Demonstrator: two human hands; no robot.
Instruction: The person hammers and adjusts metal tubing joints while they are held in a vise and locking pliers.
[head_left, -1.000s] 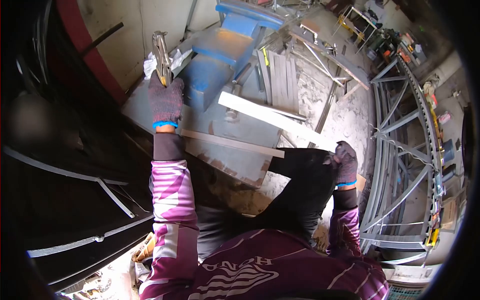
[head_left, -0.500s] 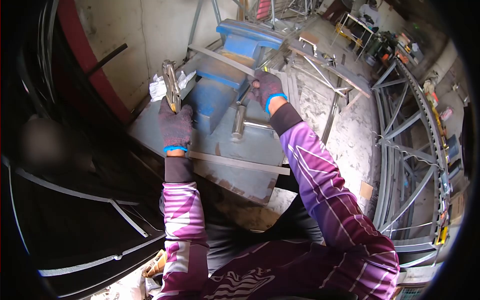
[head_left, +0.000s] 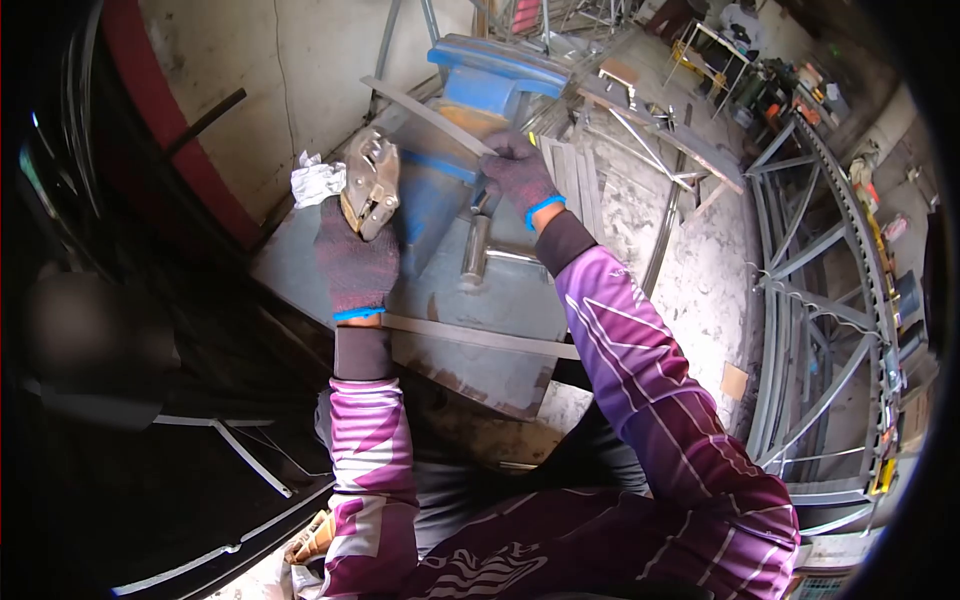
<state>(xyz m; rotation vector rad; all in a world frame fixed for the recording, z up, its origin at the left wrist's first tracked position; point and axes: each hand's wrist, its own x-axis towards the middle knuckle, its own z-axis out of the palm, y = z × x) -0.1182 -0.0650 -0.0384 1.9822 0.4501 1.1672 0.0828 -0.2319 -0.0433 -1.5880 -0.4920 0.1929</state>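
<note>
My left hand (head_left: 357, 262), in a dark knit glove, is closed around locking pliers (head_left: 370, 185) that point up and away from me. My right hand (head_left: 522, 172), gloved the same way, is closed on the near end of a flat metal bar (head_left: 425, 116), which slants up to the left in front of a blue anvil-like block (head_left: 500, 68). On the grey metal table (head_left: 470, 375), below my right hand, lies a steel hammer-like tool (head_left: 476, 250) with a thick cylindrical head and a rod handle. Crumpled white paper (head_left: 318, 182) is beside the pliers.
A second flat bar (head_left: 480, 336) lies across the near part of the table. More flat bars (head_left: 577, 180) are stacked right of my right hand. Steel trusses (head_left: 800, 270) stand at the right. A person (head_left: 738, 25) is in the far background.
The locking pliers have turned so their broad side faces me. My right hand has shifted slightly left and turned, its back now showing, and the bar has moved up-left with it.
</note>
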